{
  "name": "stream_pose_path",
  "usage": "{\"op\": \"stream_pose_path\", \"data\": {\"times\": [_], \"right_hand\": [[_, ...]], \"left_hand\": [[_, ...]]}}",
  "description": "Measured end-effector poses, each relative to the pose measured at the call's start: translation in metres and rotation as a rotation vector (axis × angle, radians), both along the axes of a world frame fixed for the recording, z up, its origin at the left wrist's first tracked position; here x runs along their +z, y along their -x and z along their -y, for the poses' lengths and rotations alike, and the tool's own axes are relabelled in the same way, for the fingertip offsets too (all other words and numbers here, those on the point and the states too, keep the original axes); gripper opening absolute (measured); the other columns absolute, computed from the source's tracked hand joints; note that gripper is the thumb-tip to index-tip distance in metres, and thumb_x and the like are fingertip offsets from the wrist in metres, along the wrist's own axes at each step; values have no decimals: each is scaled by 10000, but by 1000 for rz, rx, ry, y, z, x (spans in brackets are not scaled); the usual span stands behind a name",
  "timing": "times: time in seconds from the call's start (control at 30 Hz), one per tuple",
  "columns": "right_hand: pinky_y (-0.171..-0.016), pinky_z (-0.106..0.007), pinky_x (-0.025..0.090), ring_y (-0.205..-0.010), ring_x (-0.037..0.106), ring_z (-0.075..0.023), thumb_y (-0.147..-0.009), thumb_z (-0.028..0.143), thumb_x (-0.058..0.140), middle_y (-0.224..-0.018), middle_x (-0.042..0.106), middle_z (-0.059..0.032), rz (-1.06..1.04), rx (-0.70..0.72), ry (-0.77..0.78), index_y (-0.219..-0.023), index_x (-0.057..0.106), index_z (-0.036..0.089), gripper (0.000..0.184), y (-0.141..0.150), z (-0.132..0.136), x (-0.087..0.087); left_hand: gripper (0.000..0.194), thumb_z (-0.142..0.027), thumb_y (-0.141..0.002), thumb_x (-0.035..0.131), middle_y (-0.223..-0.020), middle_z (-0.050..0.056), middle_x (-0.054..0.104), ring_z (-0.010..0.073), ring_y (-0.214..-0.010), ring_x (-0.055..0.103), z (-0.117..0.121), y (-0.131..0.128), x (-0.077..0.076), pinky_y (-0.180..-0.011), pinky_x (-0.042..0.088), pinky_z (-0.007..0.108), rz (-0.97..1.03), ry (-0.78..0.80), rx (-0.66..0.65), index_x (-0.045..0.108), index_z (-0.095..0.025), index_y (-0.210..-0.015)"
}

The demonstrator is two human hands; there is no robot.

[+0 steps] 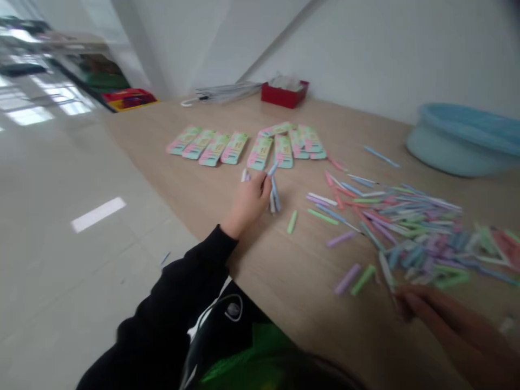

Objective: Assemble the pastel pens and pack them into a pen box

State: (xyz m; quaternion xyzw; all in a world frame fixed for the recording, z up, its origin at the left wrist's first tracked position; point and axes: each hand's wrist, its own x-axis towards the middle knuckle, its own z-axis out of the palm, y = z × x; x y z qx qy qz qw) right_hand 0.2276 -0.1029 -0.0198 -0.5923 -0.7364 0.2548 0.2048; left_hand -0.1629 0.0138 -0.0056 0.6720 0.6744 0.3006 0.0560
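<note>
My left hand [252,197] is closed round several slim pastel pens [275,192], blue and white ones sticking out past the fingers. At the lower right my right hand [442,319] pinches a pale, whitish pen [387,271], tilted and blurred. Beyond that hand lies a loose heap of pastel pens and short tubes [422,216] in pink, purple, green, blue and white. Between the hands are a short green tube [292,222], a purple tube [347,279] and another green tube [363,280]. Printed cards [260,151] lie in a row beyond my left hand.
A blue basin [455,146] stands at the right by the wall. At the back of the wooden table [284,260] are a red box [284,95] with crumpled plastic and a clear umbrella [231,92]. The table's left edge drops to a shiny floor [60,271].
</note>
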Motion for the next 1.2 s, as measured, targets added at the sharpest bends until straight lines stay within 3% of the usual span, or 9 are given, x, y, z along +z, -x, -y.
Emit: {"op": "stream_pose_path", "data": {"times": [0.17,0.3,0.37,0.47,0.53,0.73,0.93,1.03,1.2], "right_hand": [[-682,-332,531,-694,650,-191,-988,430,453,-700,670,-26,-3,-44,40,-739,638,224,372,10,-10,13],[-617,-305,493,-661,623,-167,-975,317,488,-779,683,-27,-7,-57,67,-1076,648,192,227,17,-24,5],[-670,-328,520,-678,616,-162,-956,219,505,-885,685,-54,15,20,27,-1146,633,174,233,24,-29,0],[-882,-414,542,-945,645,-218,-898,74,516,-1114,643,-128,-3,187,-113,-1170,642,163,313,37,-34,-5],[-931,-445,532,-1059,612,-260,-882,55,528,-1153,610,-157,-3,267,-156,-1182,654,144,337,46,-37,-7],[-888,-479,536,-1021,608,-302,-889,79,527,-1114,627,-171,54,356,-142,-958,713,117,202,56,-37,-15],[-923,-469,523,-1068,624,-303,-872,53,503,-1206,638,-168,90,305,-121,-1007,710,129,259,32,-47,-6],[-893,-406,515,-1016,644,-259,-894,66,479,-1168,645,-148,119,291,-128,-1023,710,140,275,27,-74,7],[-877,-357,462,-966,656,-234,-926,109,467,-986,724,-96,227,378,-108,-998,727,140,271,43,-146,19]], "left_hand": [[314,-318,-996,458,-596,26,559,188,-570,511,-6,-54,3,-572,253,303,-80,72,-252,576,-197,-731],[319,-342,-993,467,-643,60,635,208,-594,557,-16,-86,-1,-565,242,305,-208,151,-331,630,-190,-764],[306,-345,-998,463,-699,73,683,217,-629,592,-18,-98,-6,-570,255,302,-272,194,-377,660,-188,-823],[309,-366,-1010,448,-751,77,718,222,-651,618,-19,-113,-13,-573,272,297,-337,257,-443,682,-193,-905],[330,-386,-1025,422,-746,70,717,226,-649,627,-19,-120,-17,-572,281,296,-356,279,-469,682,-199,-944],[338,-426,-1026,413,-732,57,703,237,-643,636,-26,-124,-20,-546,256,300,-466,298,-458,678,-217,-1020],[295,-408,-1005,435,-733,52,709,235,-654,659,-22,-113,-18,-570,314,302,-495,333,-490,658,-218,-978],[260,-406,-995,457,-780,58,735,246,-655,680,-18,-108,-19,-556,319,306,-519,364,-515,639,-228,-1048],[263,-410,-1011,435,-807,76,751,284,-685,715,-13,-104,-23,-534,327,314,-597,376,-518,614,-235,-1093]]}}
